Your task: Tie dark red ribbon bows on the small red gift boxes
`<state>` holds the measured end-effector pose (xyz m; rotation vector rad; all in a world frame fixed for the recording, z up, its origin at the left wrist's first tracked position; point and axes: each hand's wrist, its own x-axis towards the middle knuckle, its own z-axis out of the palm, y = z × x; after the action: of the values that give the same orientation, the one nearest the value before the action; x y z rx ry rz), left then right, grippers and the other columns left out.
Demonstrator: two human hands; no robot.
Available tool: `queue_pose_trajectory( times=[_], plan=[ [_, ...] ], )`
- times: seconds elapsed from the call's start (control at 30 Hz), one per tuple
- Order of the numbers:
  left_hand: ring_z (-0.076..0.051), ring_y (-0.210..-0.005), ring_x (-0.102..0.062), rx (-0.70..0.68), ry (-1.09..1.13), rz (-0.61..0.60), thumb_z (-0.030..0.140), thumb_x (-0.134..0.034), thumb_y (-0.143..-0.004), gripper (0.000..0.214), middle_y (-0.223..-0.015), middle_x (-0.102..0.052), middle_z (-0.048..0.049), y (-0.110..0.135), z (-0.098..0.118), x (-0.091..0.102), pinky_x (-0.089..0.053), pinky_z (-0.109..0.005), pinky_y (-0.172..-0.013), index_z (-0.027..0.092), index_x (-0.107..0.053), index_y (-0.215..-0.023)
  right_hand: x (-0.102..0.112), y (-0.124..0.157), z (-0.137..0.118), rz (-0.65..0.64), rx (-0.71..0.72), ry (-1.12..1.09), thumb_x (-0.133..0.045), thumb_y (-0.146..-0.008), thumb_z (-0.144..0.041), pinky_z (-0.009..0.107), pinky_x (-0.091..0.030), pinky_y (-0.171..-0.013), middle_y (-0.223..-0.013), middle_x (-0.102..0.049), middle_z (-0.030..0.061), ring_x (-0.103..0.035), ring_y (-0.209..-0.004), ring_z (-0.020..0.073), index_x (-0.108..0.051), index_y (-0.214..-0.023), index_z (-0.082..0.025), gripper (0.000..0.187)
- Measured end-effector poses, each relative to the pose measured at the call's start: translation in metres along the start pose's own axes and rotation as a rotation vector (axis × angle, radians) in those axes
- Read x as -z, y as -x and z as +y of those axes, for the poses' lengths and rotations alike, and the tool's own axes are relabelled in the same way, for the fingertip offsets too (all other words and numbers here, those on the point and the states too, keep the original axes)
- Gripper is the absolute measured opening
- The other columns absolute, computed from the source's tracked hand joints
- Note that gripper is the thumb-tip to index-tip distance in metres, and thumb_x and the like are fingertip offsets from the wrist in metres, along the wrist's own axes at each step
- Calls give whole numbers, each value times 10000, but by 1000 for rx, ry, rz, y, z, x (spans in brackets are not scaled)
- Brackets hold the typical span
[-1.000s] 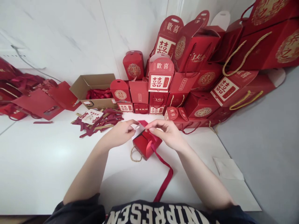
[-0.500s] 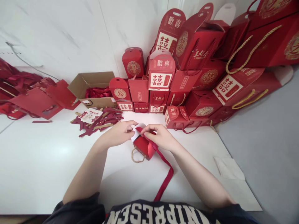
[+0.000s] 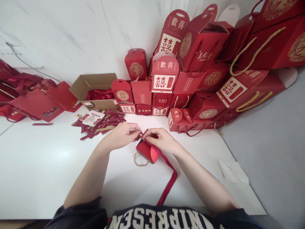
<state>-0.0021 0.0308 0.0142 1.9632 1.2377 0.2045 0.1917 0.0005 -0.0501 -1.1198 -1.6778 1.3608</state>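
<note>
Head view: right hand partly covers small box; stacked boxes, carton beyond.

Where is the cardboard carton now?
In the head view, the cardboard carton stands left of centre, behind the dark-red pieces and beside the stacked red boxes.

We see a small red paper box sitting angled on the white tabletop, its looped beige rope handle at the near left. A long crimson fabric ribbon runs from its top past its right side, bends, and trails toward us.
</note>
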Motion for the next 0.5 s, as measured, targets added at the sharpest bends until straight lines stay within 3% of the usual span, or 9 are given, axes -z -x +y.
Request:
queue_pose_trajectory(
  times=[0.17,0.27,0.4,0.5],
  plan=[
    [-152,-762,-672,-18,12,17,245,-500,-815,370,-1020,-712,-23,2,1,1,-496,-236,-663,233,-600,-1172,3,2,-3,-6,17,8,-505,-822,-176,270,-480,-776,-902,-719,7,-636,-814,144,-701,-865,-204,203],
    [-147,-798,-672,-101,-45,6,241,-513,-811,303,-1043,-707,-6,2,2,1,-492,-221,-678,238,-655,-1079,3,2,-4,6,15,-3,-507,-822,-177,264,-480,-766,-906,-716,9,-636,-811,141,-695,-872,-199,196],
    [-144,-754,-661,-108,-110,17,249,-510,-814,167,-831,-705,16,1,1,-1,-474,-216,-665,210,-665,-865,3,2,-4,-6,13,-12,-508,-828,-179,265,-481,-767,-887,-712,9,-636,-807,139,-688,-877,-195,187],
    [-149,-724,-653,-84,-106,22,262,-518,-805,124,-762,-686,21,2,-2,2,-469,-222,-646,206,-628,-807,6,3,-5,1,35,-8,-518,-834,-186,274,-481,-794,-932,-709,10,-636,-833,140,-676,-882,-196,165]
  ],
)
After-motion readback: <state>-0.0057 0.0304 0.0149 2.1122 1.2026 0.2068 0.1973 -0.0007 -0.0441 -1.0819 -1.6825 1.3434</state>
